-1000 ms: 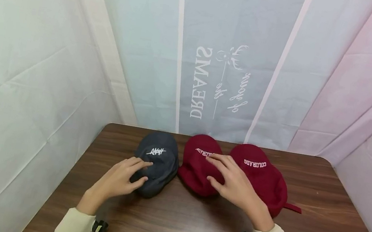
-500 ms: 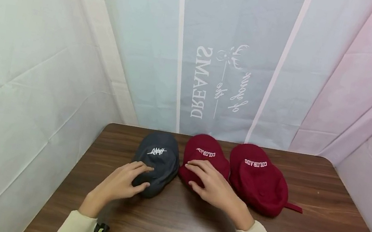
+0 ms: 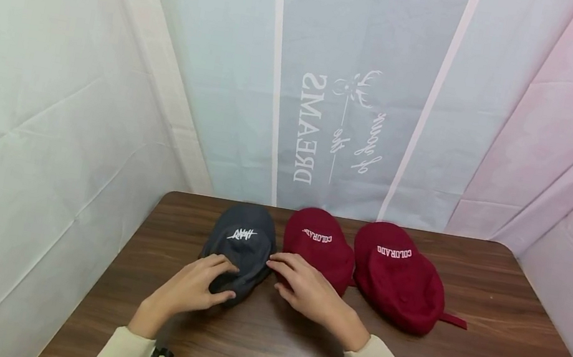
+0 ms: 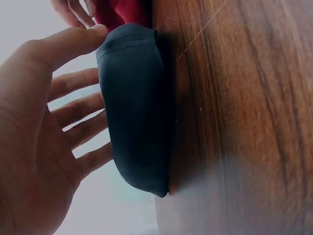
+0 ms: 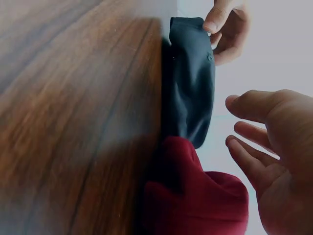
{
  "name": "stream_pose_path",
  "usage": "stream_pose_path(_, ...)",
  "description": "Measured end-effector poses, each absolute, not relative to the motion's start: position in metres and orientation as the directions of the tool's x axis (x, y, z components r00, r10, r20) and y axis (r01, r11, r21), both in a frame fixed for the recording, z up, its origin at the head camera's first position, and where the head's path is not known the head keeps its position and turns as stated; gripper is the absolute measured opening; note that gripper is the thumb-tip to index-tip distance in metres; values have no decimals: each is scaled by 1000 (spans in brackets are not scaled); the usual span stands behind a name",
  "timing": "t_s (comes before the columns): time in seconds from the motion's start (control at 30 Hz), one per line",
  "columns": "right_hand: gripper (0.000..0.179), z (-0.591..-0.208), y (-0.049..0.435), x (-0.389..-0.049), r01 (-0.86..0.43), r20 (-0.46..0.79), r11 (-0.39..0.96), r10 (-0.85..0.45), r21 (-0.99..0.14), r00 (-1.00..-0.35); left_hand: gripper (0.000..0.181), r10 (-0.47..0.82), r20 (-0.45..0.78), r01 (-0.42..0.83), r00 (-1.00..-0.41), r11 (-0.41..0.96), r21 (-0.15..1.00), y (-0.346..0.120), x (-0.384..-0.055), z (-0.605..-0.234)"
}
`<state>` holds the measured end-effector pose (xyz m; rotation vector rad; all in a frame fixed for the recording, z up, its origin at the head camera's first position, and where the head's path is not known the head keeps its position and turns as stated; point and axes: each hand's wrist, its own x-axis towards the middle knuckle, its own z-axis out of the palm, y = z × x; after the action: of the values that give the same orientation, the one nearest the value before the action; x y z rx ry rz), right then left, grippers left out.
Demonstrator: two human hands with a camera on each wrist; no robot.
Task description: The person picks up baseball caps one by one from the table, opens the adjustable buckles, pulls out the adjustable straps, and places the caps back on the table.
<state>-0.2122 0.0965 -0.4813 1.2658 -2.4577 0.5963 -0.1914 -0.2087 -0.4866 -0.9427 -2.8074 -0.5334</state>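
Dark cap (image 3: 246, 247) lies near the far edge of the worktop (image 3: 257, 350), toward its far left corner, as it did a second ago. In the head view, the left hand (image 3: 191, 289) is over its near left part, slightly closer to the near edge than before. The right hand (image 3: 309, 293) has changed most: a second ago it covered the right side of the middle red cap (image 3: 320, 247); now its fingertips reach the gap between that cap and the dark one. The right red cap (image 3: 403, 280), partly covered by that arm earlier, now shows whole, its strap (image 3: 453, 321) pointing toward the right edge.

In the left wrist view, the left hand's four fingers are spread behind the dark cap, its thumb at one end; whether they touch cannot be told.

In the right wrist view, the right hand's thumb and fingers are spread, pinching nothing, visibly apart from the dark cap and the red one beside it.
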Motion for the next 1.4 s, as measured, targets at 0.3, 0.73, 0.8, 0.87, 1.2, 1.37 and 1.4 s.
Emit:
stream_pose_path(0.3, 51, -488, 81, -215, -834, 451, 535, -716, -137, -533, 47, 550, 198, 584, -811, 761, 283, -205, -193, -490)
stream_pose_path(0.73, 47, -496, 63, -216, -815, 392, 573, -732, -86, -557, 28, 557, 194, 590, -807, 771, 240, -204, -192, -494)
stream_pose_path(0.8, 44, -498, 61, -216, -809, 391, 582, -728, -82, -563, 26, 558, 201, 593, -805, 766, 247, -204, -192, -493)
stream_pose_path(0.87, 41, -499, 60, -216, -801, 391, 593, -721, -80, -572, 26, 557, 206, 593, -805, 763, 256, -204, -193, -493)
stream_pose_path(1.2, 23, -501, 56, -218, -774, 422, 630, -685, -66, -593, 23, 555, 282, 619, -783, 741, 261, -205, -193, -490)
stream_pose_path(1.37, 14, -501, 54, -219, -757, 455, 651, -656, -62, -602, 20, 559, 329, 640, -761, 730, 241, -205, -194, -489)
stream_pose_path(1.4, 13, -500, 53, -218, -753, 460, 654, -649, -69, -606, 20, 559, 338, 644, -757, 728, 237, -205, -194, -489)
